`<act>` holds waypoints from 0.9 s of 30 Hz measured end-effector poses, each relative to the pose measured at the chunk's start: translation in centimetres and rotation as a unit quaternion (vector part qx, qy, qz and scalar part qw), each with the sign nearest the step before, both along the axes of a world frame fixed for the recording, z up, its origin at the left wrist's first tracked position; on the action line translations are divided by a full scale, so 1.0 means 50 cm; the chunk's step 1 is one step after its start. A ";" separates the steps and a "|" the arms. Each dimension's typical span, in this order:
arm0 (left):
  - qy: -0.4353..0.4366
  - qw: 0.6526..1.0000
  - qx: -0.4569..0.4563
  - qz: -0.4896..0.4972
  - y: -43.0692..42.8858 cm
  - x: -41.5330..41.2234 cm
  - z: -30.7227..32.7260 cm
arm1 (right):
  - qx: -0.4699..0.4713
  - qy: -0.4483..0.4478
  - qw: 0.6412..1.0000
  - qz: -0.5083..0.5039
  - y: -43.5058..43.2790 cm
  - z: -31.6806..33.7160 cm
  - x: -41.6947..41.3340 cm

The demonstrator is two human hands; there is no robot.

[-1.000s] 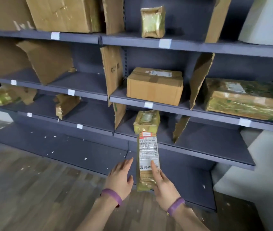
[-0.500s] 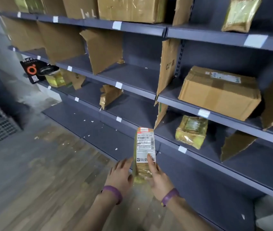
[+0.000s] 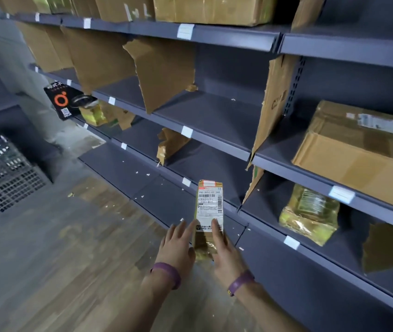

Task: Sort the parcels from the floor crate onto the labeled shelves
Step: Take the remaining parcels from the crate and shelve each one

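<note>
Parcel (image 3: 209,212) upright, label (image 3: 211,204) facing up, likely for reading | right fingers (image 3: 215,230) pinch it | left fingers (image 3: 185,230) straight, steadying its side

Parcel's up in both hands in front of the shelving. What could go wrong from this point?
The slim parcel is gripped only near its lower end by the right hand, with the left hand flat against its side, so it may tip or slip. The white shelf tags are unreadable here, so a wrong bay is possible. The torn cardboard divider is low; a parcel beside it might slide across.
</note>
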State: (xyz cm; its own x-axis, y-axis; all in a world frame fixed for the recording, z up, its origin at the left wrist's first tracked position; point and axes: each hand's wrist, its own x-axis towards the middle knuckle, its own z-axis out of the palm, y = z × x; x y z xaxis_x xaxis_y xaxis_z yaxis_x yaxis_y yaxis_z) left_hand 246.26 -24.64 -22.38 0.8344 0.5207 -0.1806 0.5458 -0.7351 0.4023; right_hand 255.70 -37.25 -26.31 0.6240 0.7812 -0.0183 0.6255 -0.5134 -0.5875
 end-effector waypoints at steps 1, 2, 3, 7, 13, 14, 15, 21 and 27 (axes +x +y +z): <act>0.000 1.000 -0.001 0.005 0.014 0.000 -0.005 | 0.000 0.005 1.000 0.006 0.015 -0.002 0.001; 0.002 1.000 -0.002 0.011 0.030 -0.002 -0.010 | -0.003 0.008 1.000 0.013 0.033 -0.004 0.001; 0.004 1.000 -0.001 0.016 0.049 -0.004 -0.014 | -0.007 0.009 1.000 0.020 0.052 -0.007 0.001; 0.011 0.999 -0.010 0.034 0.145 -0.023 -0.028 | -0.020 0.011 0.999 0.035 0.153 -0.014 -0.009; 0.009 0.999 -0.005 0.049 0.361 -0.091 -0.044 | -0.017 0.020 0.999 0.035 0.376 -0.023 -0.084; 0.010 0.999 -0.007 0.051 0.400 -0.108 -0.044 | -0.016 0.023 0.999 0.032 0.416 -0.022 -0.103; 0.011 0.998 -0.007 0.053 0.441 -0.124 -0.043 | -0.016 0.024 0.999 0.031 0.456 -0.020 -0.121; 0.002 0.999 -0.005 0.054 0.657 -0.211 -0.029 | -0.013 0.019 0.999 0.023 0.669 0.001 -0.211; -0.015 0.998 -0.014 0.064 0.804 -0.250 -0.019 | -0.004 0.010 0.999 0.035 0.822 0.018 -0.243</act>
